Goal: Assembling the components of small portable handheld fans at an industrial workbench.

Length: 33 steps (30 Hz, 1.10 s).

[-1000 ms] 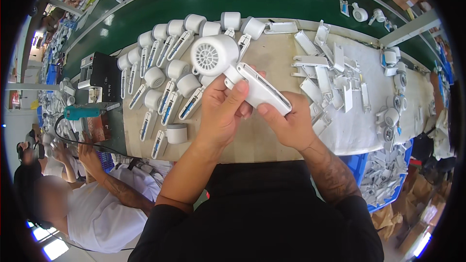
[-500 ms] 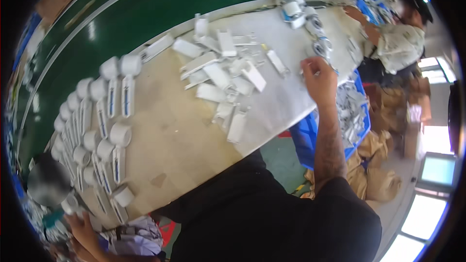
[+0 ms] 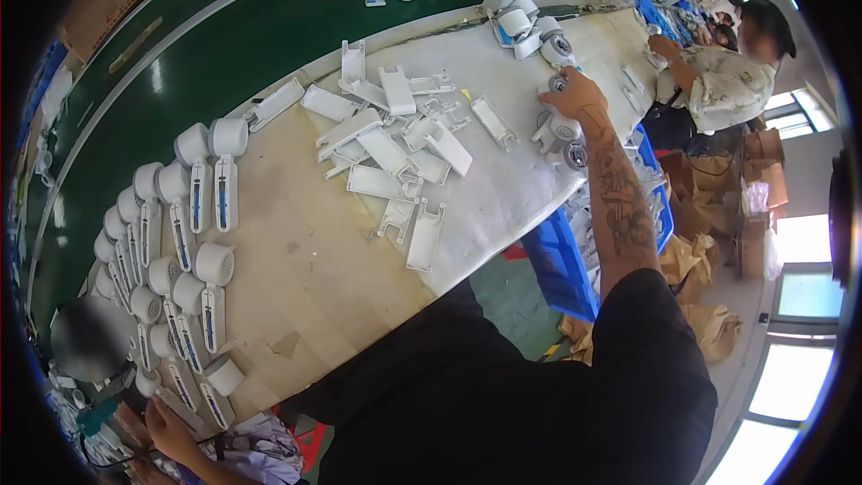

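Note:
My right hand reaches to the far right of the table. Its fingers are bent round a white part with a round head, in a line of similar parts with grey round faces. At the lower left, my left hand lies beside the handle of a white round-headed part. One finger stretches up along it; the others are partly hidden. Rows of such parts, long handles with blue stripes, cover the table's left side, among them a round head. White channel-shaped covers lie heaped in mid-table.
A blue crate of white pieces stands under my right forearm. A co-worker sits at the far right; another person's dark head and hands are close by on the left. A green surface runs behind the table. Brown bags stand at right.
The view has shifted. My right hand has moved farther out along the line of round parts, its fingers now on one. My left hand has drawn back beside a part in the rows.

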Available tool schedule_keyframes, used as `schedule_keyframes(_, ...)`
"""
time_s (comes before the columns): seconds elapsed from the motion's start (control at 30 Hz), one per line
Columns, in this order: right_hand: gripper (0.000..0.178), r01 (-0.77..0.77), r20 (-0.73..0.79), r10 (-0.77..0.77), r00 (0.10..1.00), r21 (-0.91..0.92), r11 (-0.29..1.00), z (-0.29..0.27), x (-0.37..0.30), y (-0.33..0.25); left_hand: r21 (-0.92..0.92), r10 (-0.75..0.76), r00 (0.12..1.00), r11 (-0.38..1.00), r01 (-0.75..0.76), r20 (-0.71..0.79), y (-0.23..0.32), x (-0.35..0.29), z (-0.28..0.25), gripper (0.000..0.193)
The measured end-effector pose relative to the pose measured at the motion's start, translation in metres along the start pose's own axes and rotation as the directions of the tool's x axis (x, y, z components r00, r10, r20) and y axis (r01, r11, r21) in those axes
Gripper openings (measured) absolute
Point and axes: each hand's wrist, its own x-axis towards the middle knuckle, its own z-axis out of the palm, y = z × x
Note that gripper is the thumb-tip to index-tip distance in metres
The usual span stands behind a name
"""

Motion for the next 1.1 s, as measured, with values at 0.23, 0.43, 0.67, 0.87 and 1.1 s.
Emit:
schedule_keyframes(0.23, 0.069, 0.292, -0.333, -0.137, 0.933, 0.477, 0.829, -0.071, -0.036, -0.025, -0.436, 0.217, 0.969, 0.866, -0.245, -0.114, 0.085, -0.003, -0.01, 0.032)
schedule_keyframes(0.43, 0.058, 0.388, -0.276, -0.448, 0.851, 0.904, 0.18, -0.116, -0.099, -0.11, -0.792, 0.49, 0.862, 0.574, -0.21, 0.127, 0.262, -0.061, 0.013, 0.027)
schedule_keyframes(0.67, 0.052, -0.132, -0.141, -0.785, 0.604, 0.953, -0.272, -0.108, -0.199, -0.202, -0.891, 0.81, 0.578, 0.186, -0.414, -0.099, 0.383, -0.093, 0.023, 0.095)
schedule_keyframes(0.87, 0.058, -0.273, -0.024, -0.862, 0.506, 0.944, -0.187, -0.07, -0.23, -0.225, -0.892, 0.725, 0.603, 0.037, 0.45, 0.334, 0.358, -0.091, 0.019, 0.029)
schedule_keyframes(1.1, 0.064, -0.55, 0.085, -0.935, 0.344, 0.825, -0.128, -0.019, -0.234, -0.232, -0.884, 0.711, 0.597, 0.074, 0.462, 0.372, 0.341, -0.081, 0.014, 0.042)
